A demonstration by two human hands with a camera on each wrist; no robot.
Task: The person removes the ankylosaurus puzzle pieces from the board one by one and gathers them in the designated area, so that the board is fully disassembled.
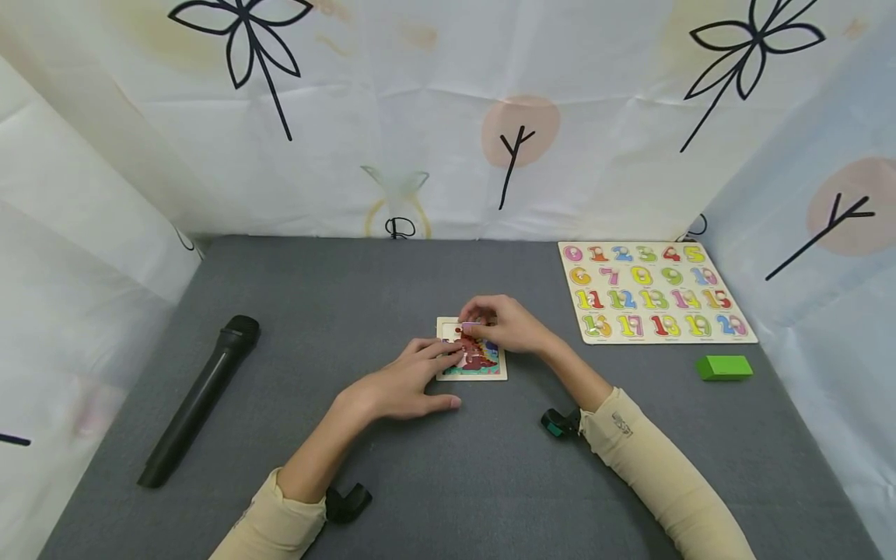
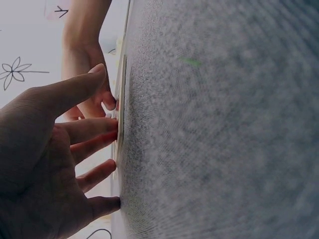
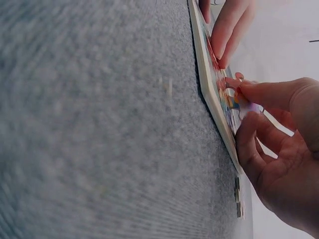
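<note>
1. Head view: at the left, a black microphone (image 1: pixel 199 400) is laid slantwise on the grey table (image 1: pixel 420 498). It is placed well apart from both hands, perhaps so that they are not disturbed by it.

2. Next, the left hand (image 1: pixel 402 385) is seen with fingers spread and nearly straight; nothing is gripped by it. Its fingertips are rested on the puzzle, while the thumb is held apart. By this touch, it seems, sliding is prevented. A black device (image 1: pixel 346 504) is worn near the wrist.

3. Between the hands, the small puzzle tray (image 1: pixel 446 330) is laid flat, so it can be reached by both. Inside its pale rim, picture pieces (image 1: pixel 479 359) with a reddish figure are contained. How many places are filled cannot be told, because a part is covered by fingers.

4. By the right hand (image 1: pixel 514 323), a partly purple puzzle piece (image 3: pixel 247 106) is pinched between thumb and fingers. In the right wrist view it is held tilted at the tray's surface, probably so that it can be turned easily.

5. Farther right, the number board (image 1: pixel 625 278) is laid flat; coloured number pieces (image 1: pixel 579 276), 0 to 20, are contained in four rows.

6. Near the right edge, a green block (image 1: pixel 724 368) is set just in front of the board, touched by neither hand.
</note>
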